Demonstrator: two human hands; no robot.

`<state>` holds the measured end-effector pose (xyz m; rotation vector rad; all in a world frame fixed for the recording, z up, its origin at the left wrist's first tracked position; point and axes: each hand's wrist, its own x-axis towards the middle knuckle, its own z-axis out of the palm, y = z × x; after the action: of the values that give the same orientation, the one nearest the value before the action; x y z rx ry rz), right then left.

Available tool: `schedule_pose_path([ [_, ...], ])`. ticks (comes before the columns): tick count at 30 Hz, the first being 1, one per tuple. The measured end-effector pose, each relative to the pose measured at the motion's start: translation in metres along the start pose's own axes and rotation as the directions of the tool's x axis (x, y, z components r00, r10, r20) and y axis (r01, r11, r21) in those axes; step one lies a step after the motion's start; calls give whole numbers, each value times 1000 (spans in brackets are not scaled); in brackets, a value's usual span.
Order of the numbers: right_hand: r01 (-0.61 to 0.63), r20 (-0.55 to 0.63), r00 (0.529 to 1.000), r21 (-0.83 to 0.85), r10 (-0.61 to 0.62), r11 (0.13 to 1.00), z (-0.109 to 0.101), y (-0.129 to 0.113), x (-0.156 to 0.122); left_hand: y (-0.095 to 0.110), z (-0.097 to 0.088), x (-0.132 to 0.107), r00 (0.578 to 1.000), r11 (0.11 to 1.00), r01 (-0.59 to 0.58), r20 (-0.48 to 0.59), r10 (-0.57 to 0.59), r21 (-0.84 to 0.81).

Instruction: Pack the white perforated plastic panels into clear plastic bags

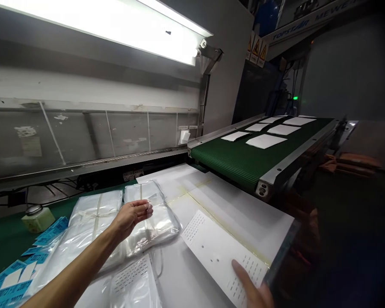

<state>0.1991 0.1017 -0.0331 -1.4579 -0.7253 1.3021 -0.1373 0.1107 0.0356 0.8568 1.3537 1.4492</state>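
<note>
My left hand (pixel 131 218) hangs over a transparent plastic bundle (pixel 157 226) tied with a strap, its fingers bunched together. Whether it pinches any thin film is hard to tell. A second strapped bundle (pixel 93 218) lies to its left. At the lower right, my right hand (pixel 256 291) grips the edge of a white perforated sheet (pixel 218 252), with the thumb on top. The sheet lies tilted across the white work surface (pixel 179 273). Another perforated sheet in a transparent bag (pixel 130 282) lies below my left forearm.
A green conveyor belt (pixel 240 158) carrying several white sheets (pixel 265 141) runs in from the back right. Blue printed labels (pixel 16 278) and a small pale bottle with a metal lid (pixel 38 218) stand on a green mat at the left. A fluorescent lamp (pixel 99 25) hangs overhead.
</note>
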Motion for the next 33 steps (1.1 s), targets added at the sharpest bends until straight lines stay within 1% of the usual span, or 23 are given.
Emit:
schedule_pose_path([
  [2, 142, 67, 988, -17, -141, 990, 21, -10, -11, 10, 13, -17, 999, 999, 6, 45, -4, -41],
  [3, 210, 102, 973, -19, -207, 977, 34, -15, -18, 13, 23, -27, 997, 998, 14, 78, -9, -55],
  [5, 306, 166, 940, -20, -299, 952, 60, -27, -33, 14, 47, -46, 987, 995, 45, 157, -31, -89],
  [7, 362, 246, 903, 4, -352, 932, 79, -36, -48, 10, 69, -62, 973, 991, 77, 226, -50, -112],
  [8, 369, 297, 886, 18, -357, 929, 85, -39, -53, 6, 77, -68, 968, 989, 90, 245, -59, -114],
  [10, 349, 394, 857, 29, -331, 937, 90, -41, -60, -1, 87, -75, 964, 990, 103, 254, -76, -95],
  [11, 337, 418, 852, 24, -315, 941, 90, -39, -62, -4, 89, -77, 965, 991, 107, 248, -82, -85],
  [13, 328, 399, 866, 0, -301, 945, 85, -34, -61, -8, 92, -78, 967, 989, 123, 234, -101, -83],
  [16, 363, 281, 899, -49, -336, 930, 75, -24, -55, -9, 93, -77, 973, 985, 137, 203, -114, -105],
  [18, 373, 216, 912, -83, -349, 924, 68, -20, -48, -9, 93, -77, 973, 975, 157, 192, -126, -155],
  [20, 363, 160, 926, -114, -343, 925, 63, -19, -42, -8, 91, -78, 966, 956, 194, 213, -148, -218],
  [21, 355, 135, 931, -128, -338, 926, 60, -20, -39, -8, 90, -78, 959, 950, 205, 242, -147, -237],
  [22, 346, 116, 936, -137, -332, 928, 58, -22, -37, -7, 88, -79, 950, 954, 202, 281, -136, -222],
  [23, 331, 101, 942, -141, -319, 933, 57, -25, -34, -7, 86, -79, 941, 972, 172, 317, -115, -160],
  [24, 315, 91, 948, -139, -305, 939, 54, -28, -32, -7, 85, -78, 939, 994, 102, 336, -79, -51],
  [25, 299, 87, 953, -131, -290, 945, 52, -32, -30, -7, 83, -76, 941, 995, -7, 338, -26, 97],
  [26, 281, 86, 958, -117, -273, 953, 48, -35, -29, -8, 83, -74, 944, 956, -133, 327, 43, 261],
  [27, 263, 86, 963, -94, -256, 960, 43, -37, -28, -9, 83, -70, 944, 878, -243, 310, 116, 412],
  [28, 253, 74, 966, -68, -248, 965, 37, -38, -28, -10, 84, -65, 939, 793, -315, 290, 182, 522],
  [29, 248, 42, 968, -46, -246, 968, 29, -37, -28, -11, 86, -60, 934, 733, -350, 271, 231, 583],
  [30, 250, -4, 968, -34, -250, 968, 19, -35, -30, -13, 88, -53, 934, 712, -356, 252, 253, 606],
  [31, 254, -54, 965, -34, -255, 967, 9, -30, -32, -14, 91, -46, 940, 722, -340, 231, 250, 602],
  [33, 271, -118, 954, -65, -277, 960, -12, -18, -40, -15, 98, -33, 957, 777, -290, 193, 218, 559],
])
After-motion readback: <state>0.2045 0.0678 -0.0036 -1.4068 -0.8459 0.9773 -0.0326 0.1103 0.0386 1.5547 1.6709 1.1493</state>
